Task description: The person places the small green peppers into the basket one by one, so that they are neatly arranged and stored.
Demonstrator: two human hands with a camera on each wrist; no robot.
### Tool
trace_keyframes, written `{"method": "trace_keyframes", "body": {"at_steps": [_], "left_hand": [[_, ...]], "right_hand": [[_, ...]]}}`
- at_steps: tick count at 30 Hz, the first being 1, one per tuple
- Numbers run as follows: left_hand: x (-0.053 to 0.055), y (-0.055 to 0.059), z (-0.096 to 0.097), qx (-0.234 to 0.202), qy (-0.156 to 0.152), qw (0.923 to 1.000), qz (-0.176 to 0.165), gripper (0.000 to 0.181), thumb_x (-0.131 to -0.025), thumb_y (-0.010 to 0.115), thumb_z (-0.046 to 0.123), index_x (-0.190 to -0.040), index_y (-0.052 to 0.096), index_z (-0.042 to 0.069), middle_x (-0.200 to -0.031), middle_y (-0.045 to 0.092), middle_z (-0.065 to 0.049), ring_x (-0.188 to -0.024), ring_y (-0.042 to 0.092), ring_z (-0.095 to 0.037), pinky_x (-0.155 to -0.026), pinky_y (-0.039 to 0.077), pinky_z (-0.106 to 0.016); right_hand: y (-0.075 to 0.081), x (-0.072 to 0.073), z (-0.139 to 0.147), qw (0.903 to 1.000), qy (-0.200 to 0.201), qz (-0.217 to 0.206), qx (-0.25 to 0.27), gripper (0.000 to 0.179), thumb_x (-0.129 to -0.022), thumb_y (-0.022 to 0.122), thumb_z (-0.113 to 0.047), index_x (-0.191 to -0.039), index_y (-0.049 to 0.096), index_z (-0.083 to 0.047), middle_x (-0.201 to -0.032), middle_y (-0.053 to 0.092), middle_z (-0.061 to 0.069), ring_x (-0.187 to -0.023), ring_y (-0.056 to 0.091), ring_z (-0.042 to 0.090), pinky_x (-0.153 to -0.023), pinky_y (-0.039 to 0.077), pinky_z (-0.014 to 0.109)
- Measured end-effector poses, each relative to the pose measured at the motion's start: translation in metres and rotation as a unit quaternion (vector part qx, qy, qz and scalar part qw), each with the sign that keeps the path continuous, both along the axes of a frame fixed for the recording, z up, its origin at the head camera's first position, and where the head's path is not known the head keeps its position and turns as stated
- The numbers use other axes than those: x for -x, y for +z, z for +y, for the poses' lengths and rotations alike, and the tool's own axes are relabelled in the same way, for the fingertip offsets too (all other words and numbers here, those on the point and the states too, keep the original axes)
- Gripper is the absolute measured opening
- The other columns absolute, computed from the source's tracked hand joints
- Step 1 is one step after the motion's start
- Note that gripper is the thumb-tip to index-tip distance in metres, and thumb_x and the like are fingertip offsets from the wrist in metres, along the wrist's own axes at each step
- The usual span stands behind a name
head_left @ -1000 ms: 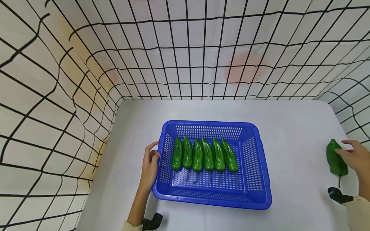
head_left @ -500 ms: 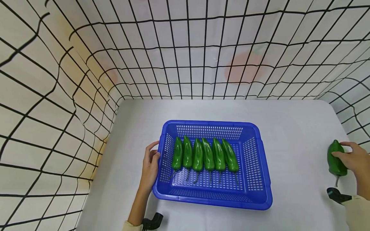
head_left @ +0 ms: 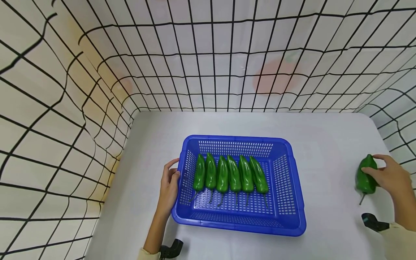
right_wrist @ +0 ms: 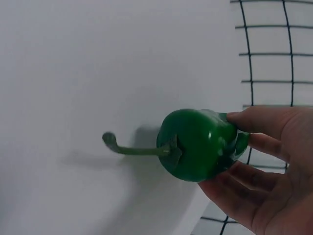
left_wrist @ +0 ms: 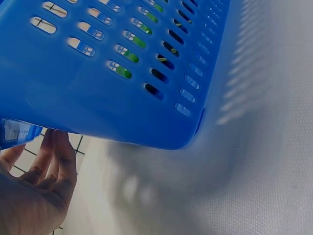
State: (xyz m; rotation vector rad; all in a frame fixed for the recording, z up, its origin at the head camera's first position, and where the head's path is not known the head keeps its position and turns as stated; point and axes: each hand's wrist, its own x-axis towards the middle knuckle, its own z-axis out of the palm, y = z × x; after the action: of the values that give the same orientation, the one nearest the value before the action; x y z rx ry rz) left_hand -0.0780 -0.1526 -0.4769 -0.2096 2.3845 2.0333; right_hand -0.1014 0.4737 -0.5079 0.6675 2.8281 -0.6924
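Note:
A blue plastic basket (head_left: 240, 231) with slotted walls stands on the white table. Inside it, several long green chili peppers (head_left: 246, 177) lie side by side, stems toward the near side. My left hand (head_left: 169, 184) holds the basket's left rim; in the left wrist view, its curled fingers (left_wrist: 63, 156) meet the underside of that rim. At the far right, my right hand (head_left: 391, 177) grips a fatter green pepper (head_left: 363, 180) between thumb and fingers. The right wrist view has its curved stem (right_wrist: 139, 151) pointing away from the hand, with a shadow on the table.
Black wire grid panels (head_left: 221, 65) rise behind the table and along both sides. White tabletop (head_left: 328, 173) lies between the basket and the right hand. A black wrist device (head_left: 172, 249) is on the left arm, another (head_left: 375, 222) on the right.
The right hand has closed further round the pepper and moved it left toward the basket. The left hand, the basket and its peppers have stayed in place.

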Motion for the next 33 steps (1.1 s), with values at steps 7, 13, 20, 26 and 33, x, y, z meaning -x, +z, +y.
{"method": "trace_keyframes", "body": {"at_steps": [7, 13, 20, 26, 33], "left_hand": [[0.0, 0.0, 0.0, 0.004, -0.002, 1.0, -0.001, 0.043, -0.103, 0.038, 0.004, -0.146, 0.044, 0.009, -0.11, 0.059, -0.022, -0.093, 0.06, -0.033, -0.073, 0.054, -0.032], [0.001, 0.0, 0.001, 0.008, -0.001, 1.0, -0.001, 0.044, -0.103, 0.038, 0.004, -0.145, 0.044, 0.01, -0.11, 0.059, -0.022, -0.094, 0.06, -0.032, -0.074, 0.053, -0.032], [0.001, -0.001, 0.0, 0.004, -0.004, 1.0, -0.001, 0.044, -0.103, 0.038, 0.004, -0.145, 0.044, 0.01, -0.111, 0.059, -0.023, -0.094, 0.06, -0.033, -0.073, 0.053, -0.032], [0.001, -0.002, 0.0, 0.001, -0.003, 1.0, -0.002, 0.044, -0.103, 0.038, 0.004, -0.146, 0.044, 0.01, -0.111, 0.059, -0.023, -0.094, 0.06, -0.033, -0.073, 0.054, -0.032], [0.0, -0.001, 0.0, -0.002, 0.0, 1.0, -0.003, 0.044, -0.103, 0.038, 0.004, -0.146, 0.044, 0.01, -0.11, 0.059, -0.022, -0.093, 0.06, -0.034, -0.072, 0.054, -0.032]], "right_hand": [[0.021, 0.011, -0.032, 0.9977, 0.056, 0.039, -0.004, 0.075, -0.095, 0.062, -0.024, -0.149, 0.022, 0.011, -0.107, 0.047, 0.046, -0.081, 0.058, 0.055, -0.052, 0.052, 0.044], [0.045, 0.021, -0.066, 0.9923, 0.094, 0.081, 0.01, 0.076, -0.095, 0.063, -0.026, -0.152, 0.024, 0.006, -0.109, 0.048, 0.046, -0.073, 0.062, 0.051, -0.05, 0.052, 0.045], [0.073, 0.026, -0.103, 0.9865, 0.121, 0.106, 0.033, 0.077, -0.095, 0.064, -0.03, -0.154, 0.025, 0.0, -0.112, 0.049, 0.044, -0.081, 0.061, 0.055, -0.053, 0.054, 0.049], [0.09, 0.025, -0.133, 0.9817, 0.146, 0.113, 0.049, 0.077, -0.096, 0.064, -0.032, -0.155, 0.025, -0.004, -0.113, 0.051, 0.043, -0.085, 0.061, 0.056, -0.056, 0.055, 0.05], [0.1, 0.025, -0.168, 0.9738, 0.174, 0.132, 0.061, 0.072, -0.096, 0.066, -0.03, -0.154, 0.031, -0.007, -0.111, 0.054, 0.04, -0.088, 0.061, 0.056, -0.059, 0.055, 0.053]]}}
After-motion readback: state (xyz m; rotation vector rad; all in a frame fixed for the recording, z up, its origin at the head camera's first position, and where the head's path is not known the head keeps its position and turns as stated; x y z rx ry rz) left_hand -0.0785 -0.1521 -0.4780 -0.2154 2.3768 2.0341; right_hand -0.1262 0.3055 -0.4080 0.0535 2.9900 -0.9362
